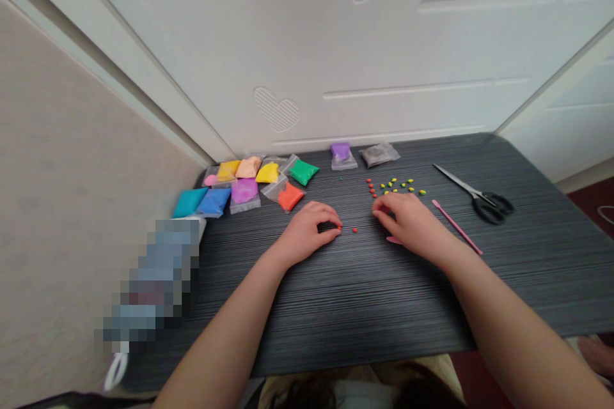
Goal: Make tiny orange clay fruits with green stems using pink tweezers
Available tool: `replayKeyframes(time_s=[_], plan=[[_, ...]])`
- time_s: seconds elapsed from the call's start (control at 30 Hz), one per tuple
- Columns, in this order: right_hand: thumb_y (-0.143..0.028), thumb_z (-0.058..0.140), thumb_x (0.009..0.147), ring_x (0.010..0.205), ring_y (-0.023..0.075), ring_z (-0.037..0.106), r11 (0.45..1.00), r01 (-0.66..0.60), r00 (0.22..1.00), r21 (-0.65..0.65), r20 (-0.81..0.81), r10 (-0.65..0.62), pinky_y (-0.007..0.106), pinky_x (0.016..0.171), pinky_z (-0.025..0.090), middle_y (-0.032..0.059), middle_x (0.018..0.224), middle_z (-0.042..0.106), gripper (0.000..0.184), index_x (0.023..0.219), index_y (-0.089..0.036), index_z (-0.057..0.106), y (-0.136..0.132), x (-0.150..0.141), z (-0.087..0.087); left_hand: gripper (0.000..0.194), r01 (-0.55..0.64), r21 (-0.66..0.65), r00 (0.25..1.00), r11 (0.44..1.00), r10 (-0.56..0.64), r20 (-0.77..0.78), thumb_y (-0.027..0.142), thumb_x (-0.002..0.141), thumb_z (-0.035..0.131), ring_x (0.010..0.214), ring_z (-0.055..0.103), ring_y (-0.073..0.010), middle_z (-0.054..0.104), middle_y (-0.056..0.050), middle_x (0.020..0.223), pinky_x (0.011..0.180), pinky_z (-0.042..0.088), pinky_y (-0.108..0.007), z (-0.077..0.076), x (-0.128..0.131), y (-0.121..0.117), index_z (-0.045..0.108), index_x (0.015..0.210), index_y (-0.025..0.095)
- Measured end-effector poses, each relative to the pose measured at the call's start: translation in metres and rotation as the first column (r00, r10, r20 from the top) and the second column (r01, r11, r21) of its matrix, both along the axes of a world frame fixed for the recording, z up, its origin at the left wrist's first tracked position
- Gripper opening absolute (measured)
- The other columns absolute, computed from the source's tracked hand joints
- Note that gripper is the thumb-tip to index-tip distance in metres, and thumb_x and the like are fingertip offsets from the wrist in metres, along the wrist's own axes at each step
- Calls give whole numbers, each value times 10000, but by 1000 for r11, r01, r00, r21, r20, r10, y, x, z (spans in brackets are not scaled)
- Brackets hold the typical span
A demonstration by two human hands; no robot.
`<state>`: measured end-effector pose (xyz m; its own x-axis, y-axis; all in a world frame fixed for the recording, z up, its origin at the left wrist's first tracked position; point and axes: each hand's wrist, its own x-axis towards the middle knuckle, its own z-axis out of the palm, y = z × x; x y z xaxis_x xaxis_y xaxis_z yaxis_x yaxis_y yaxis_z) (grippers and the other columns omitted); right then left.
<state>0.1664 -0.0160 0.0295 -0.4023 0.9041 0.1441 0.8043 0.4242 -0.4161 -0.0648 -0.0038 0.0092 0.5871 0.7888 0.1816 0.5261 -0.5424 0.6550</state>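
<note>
Thumb and fingertips of my left hand (309, 233) are pinched on a small orange clay piece (339, 226), low over the table. Just right of it, a loose orange clay ball (355, 230) lies between my hands. My right hand (407, 220) is curled, thumb and fingers drawn together; what they hold, if anything, is hidden. Part of a pink tool (394, 239) shows under that hand. Beyond it lie a short column of orange clay pieces (371, 190) and several small yellow-and-green clay pieces (403, 185).
Bags of coloured clay, such as the green one (304, 171) and blue one (213, 202), lie back left. A purple bag (341, 153) and grey bag (380, 154) sit by the white panel. Rightward are a pink stick (457, 227) and black-handled scissors (480, 195). A blurred package (158, 275) is left.
</note>
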Motion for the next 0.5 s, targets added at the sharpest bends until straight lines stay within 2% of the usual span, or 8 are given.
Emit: replayKeyframes(time_s=[0.3, 0.5], plan=[[-206, 370, 866, 843, 168, 525, 999, 2, 999, 32, 41, -3, 296, 769, 339, 27, 895, 600, 138, 857, -192, 507, -1, -4, -3, 130, 5, 1, 1000, 1000, -5, -11, 254, 754, 572, 958, 508, -157, 617, -7, 943, 894, 377, -318, 0, 0, 0, 652, 856, 241], [-211, 368, 865, 813, 162, 527, 1000, 2, 999, 31, 42, -4, 292, 750, 337, 34, 867, 603, 150, 835, -189, 513, -2, -4, -1, 148, 5, -10, 1000, 1000, -5, -11, 247, 750, 574, 960, 503, -168, 609, -16, 955, 900, 377, -336, 2, 0, -1, 655, 874, 247]])
